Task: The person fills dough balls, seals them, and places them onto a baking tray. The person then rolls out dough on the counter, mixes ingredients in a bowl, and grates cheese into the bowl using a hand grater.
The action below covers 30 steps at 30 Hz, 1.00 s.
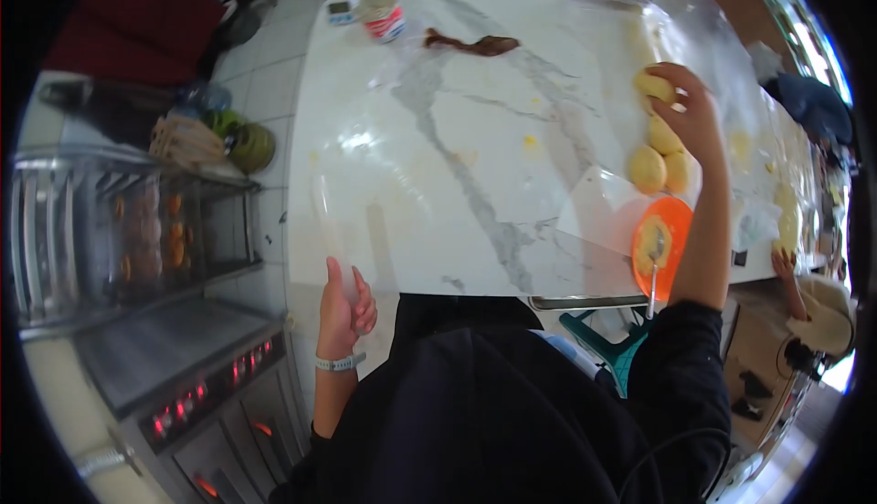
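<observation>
My right hand (692, 107) reaches to the far right of the table and grips a round, pale yellow dough ball (650, 88) between thumb and fingers. Just below it, several more dough balls (648, 170) sit close together on a plastic sheet. My left hand (347, 310) is at the table's near left edge, fingers curled around the lower end of a long, pale translucent rod (322, 203). The rod is faint against the white top, and its exact kind is hard to make out. An orange bowl (676, 221) holds yellow filling and a metal spoon (653, 280).
On the marble-patterned table (484, 157) lie a dark brown strip (475, 45), a tin can (381, 17) and a small timer (342, 11). A steel oven (192, 385) stands at left. Another person's hand (783, 264) shows at far right. A green stool (621, 349) is underneath.
</observation>
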Each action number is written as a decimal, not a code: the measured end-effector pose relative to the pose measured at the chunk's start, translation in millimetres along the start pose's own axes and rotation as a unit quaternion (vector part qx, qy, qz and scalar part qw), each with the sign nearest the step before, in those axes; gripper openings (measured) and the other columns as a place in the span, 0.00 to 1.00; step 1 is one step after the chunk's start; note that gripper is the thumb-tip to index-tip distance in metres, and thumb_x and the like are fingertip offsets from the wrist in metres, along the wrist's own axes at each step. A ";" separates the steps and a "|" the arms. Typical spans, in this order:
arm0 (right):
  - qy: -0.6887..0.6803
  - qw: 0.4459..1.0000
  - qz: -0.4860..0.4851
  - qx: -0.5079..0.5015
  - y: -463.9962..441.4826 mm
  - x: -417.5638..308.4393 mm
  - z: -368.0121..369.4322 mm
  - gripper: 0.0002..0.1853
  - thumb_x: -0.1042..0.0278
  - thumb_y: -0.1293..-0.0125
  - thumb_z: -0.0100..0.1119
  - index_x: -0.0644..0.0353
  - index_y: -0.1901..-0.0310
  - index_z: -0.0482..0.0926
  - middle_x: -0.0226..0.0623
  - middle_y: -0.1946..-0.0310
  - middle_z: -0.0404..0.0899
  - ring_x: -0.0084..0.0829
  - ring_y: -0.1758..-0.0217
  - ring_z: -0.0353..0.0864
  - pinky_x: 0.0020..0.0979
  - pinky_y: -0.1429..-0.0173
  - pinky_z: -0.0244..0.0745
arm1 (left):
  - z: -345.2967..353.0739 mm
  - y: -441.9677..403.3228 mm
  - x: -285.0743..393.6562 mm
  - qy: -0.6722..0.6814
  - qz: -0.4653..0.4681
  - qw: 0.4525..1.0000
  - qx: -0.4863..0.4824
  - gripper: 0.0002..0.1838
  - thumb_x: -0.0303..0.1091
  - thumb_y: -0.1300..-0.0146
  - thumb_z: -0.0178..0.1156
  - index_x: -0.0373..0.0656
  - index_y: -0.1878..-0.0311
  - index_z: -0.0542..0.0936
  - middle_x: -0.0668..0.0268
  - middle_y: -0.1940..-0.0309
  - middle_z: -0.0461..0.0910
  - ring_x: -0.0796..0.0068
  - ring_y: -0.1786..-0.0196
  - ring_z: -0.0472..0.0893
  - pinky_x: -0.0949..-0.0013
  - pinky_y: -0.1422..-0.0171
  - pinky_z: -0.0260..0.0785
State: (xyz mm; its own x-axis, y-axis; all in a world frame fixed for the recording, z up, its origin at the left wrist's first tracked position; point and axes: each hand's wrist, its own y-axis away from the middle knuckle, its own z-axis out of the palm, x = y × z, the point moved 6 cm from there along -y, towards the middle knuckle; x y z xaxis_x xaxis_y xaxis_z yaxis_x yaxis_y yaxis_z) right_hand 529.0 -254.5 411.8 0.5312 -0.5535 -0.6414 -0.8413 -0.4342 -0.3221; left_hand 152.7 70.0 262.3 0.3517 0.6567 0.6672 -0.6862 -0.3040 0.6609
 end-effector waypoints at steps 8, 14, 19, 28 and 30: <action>-0.043 0.945 -0.121 -0.301 91.0 -166.9 233.7 0.25 0.72 0.51 0.63 0.53 0.47 0.75 0.38 0.38 0.65 0.41 0.39 0.69 0.35 0.41 0.71 | -56.6 -16.0 56.9 -0.226 0.078 0.971 -0.031 0.27 0.59 0.34 0.47 0.41 0.71 0.68 0.70 0.90 0.63 0.81 0.92 0.63 0.76 0.89 0.56; -0.286 0.944 -0.019 -0.161 107.5 -178.0 226.8 0.31 0.65 0.45 0.66 0.56 0.39 0.68 0.42 0.37 0.64 0.38 0.35 0.65 0.33 0.36 0.63 | -9.7 -24.3 99.8 -0.588 0.182 0.769 -0.173 0.23 0.54 0.42 0.61 0.39 0.70 0.74 0.64 0.86 0.73 0.72 0.86 0.73 0.71 0.80 0.64; -0.210 0.959 0.010 -0.189 111.5 -149.8 222.1 0.12 0.70 0.47 0.68 0.62 0.60 0.83 0.41 0.62 0.81 0.38 0.57 0.79 0.32 0.51 0.72 | 45.5 -52.2 96.9 -0.733 0.247 0.599 -0.209 0.23 0.54 0.47 0.65 0.41 0.69 0.75 0.61 0.81 0.76 0.64 0.75 0.77 0.64 0.70 0.67; 0.050 0.997 -0.039 0.040 73.5 -99.7 276.0 0.12 0.64 0.34 0.53 0.62 0.73 0.76 0.41 0.76 0.73 0.42 0.68 0.73 0.38 0.64 0.67 | 54.0 -127.1 103.0 -0.679 0.554 0.479 0.048 0.15 0.47 0.38 0.55 0.44 0.66 0.74 0.64 0.75 0.72 0.60 0.68 0.74 0.61 0.66 0.66; -0.006 0.999 0.044 0.017 62.3 -91.1 274.5 0.13 0.64 0.34 0.53 0.63 0.74 0.75 0.41 0.76 0.73 0.43 0.68 0.72 0.39 0.64 0.66 | 56.6 -158.3 114.5 -0.739 0.387 0.551 0.010 0.18 0.49 0.36 0.51 0.42 0.69 0.74 0.65 0.74 0.73 0.62 0.69 0.74 0.62 0.71 0.66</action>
State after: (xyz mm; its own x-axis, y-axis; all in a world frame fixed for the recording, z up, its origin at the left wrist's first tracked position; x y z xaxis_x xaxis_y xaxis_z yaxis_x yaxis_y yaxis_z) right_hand 400.7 -36.1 259.0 0.4539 -0.5795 -0.6769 -0.8877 -0.3597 -0.2873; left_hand 337.6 154.3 253.5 0.1030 -0.9503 0.2938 -0.9930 -0.1153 -0.0248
